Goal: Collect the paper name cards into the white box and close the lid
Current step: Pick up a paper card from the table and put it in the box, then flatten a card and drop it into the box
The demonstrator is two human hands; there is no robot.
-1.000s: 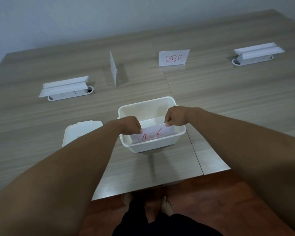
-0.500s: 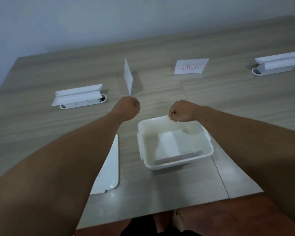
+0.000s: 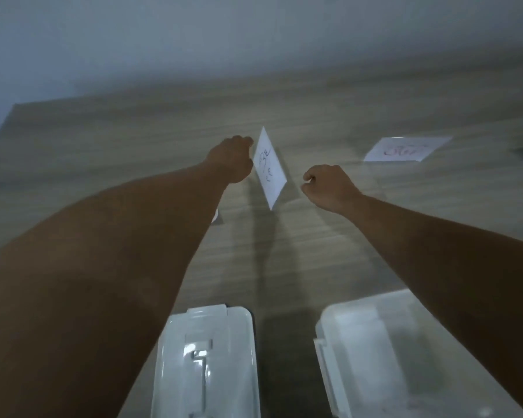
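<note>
Left hand [image 3: 231, 159]: curled, touching standing name card [image 3: 269, 168], grip unclear.
Right hand [image 3: 329, 185]: clenched, empty.
White box [image 3: 326, 327]: open, surface's near edge.

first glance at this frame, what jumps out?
Two bare forearms reach across the wooden table toward an upright name card at centre; the left hand is right at its edge, the right hand curled just short of it. A second name card stands far right. Near the bottom edge, the lid lies left of the open white box.
</note>
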